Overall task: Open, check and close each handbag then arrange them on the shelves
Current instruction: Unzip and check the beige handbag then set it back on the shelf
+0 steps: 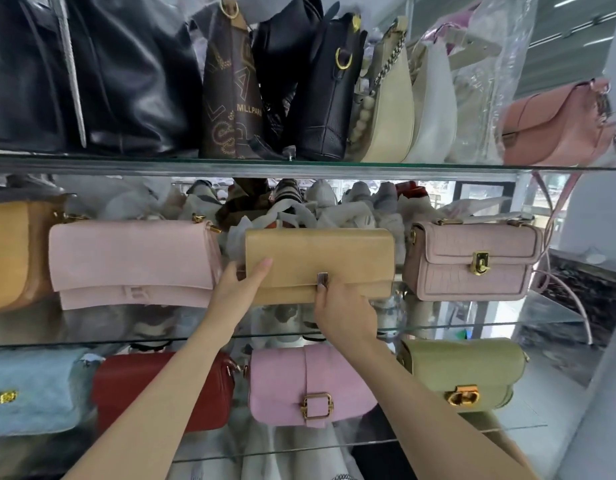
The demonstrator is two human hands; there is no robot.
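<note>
Both hands hold a tan flap handbag (320, 263) at the front of the middle glass shelf (473, 329), about midway along its length. The left hand (235, 284) grips the bag's left end, fingers wrapped over the flap and thumb behind. The right hand (344, 311) closes on the bottom edge of the flap at its centre, fingertips touching the small metal clasp (323, 279). The flap lies shut. Just beside the bag on the left stands a pale pink flap bag (133, 263), and to the right, a little apart, a mauve croc-textured bag (473, 259) with a gold lock. On the lower shelf, under the forearms, sit a red bag (126, 386), a pink suede bag (282, 382) with a gold buckle, and an olive green bag (469, 368). The top shelf carries black leather bags (126, 74), a brown monogram bag (227, 98) and a cream chain-strap bag (393, 109), packed close together.
</note>
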